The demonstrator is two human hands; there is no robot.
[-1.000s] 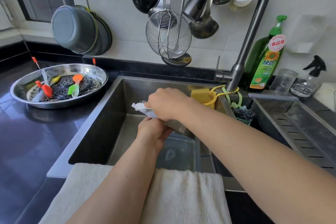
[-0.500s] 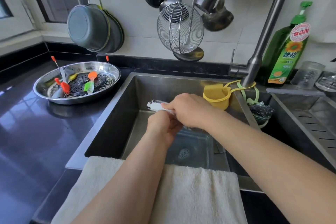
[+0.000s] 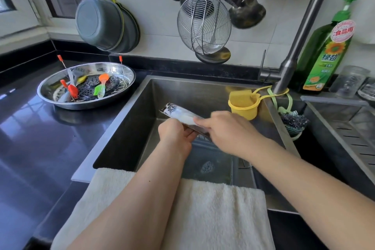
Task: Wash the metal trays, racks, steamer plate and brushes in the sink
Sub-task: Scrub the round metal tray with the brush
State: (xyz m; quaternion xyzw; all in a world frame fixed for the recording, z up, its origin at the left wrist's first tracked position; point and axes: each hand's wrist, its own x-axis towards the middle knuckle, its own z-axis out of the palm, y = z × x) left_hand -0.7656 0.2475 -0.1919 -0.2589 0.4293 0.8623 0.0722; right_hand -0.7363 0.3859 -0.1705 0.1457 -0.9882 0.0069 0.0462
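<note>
Over the sink (image 3: 129, 126) I hold a narrow metal tray (image 3: 178, 113) tilted on edge, its upper face covered in white foam. My left hand (image 3: 175, 137) grips its lower edge from below. Fingers of my right hand (image 3: 230, 131) curl over the tray's right part; whatever is under the palm is hidden. A second tray (image 3: 211, 158) lies flat in water on the sink floor. On the left counter a round metal tray (image 3: 129, 73) carries the perforated steamer plate (image 3: 89, 87), a wire rack and several silicone brushes (image 3: 101, 87).
A white towel (image 3: 213, 209) drapes the sink's front edge. The tap (image 3: 292, 61) rises at the back right, with a yellow cup (image 3: 242, 105) and a scourer (image 3: 294, 121) hung from it. Soap bottle (image 3: 326, 53), hanging ladles, a wire skimmer (image 3: 204, 26) and pans (image 3: 101, 24) line the wall.
My right hand has slid to the right along the tray, uncovering its foamy left end. My left hand keeps its grip below.
</note>
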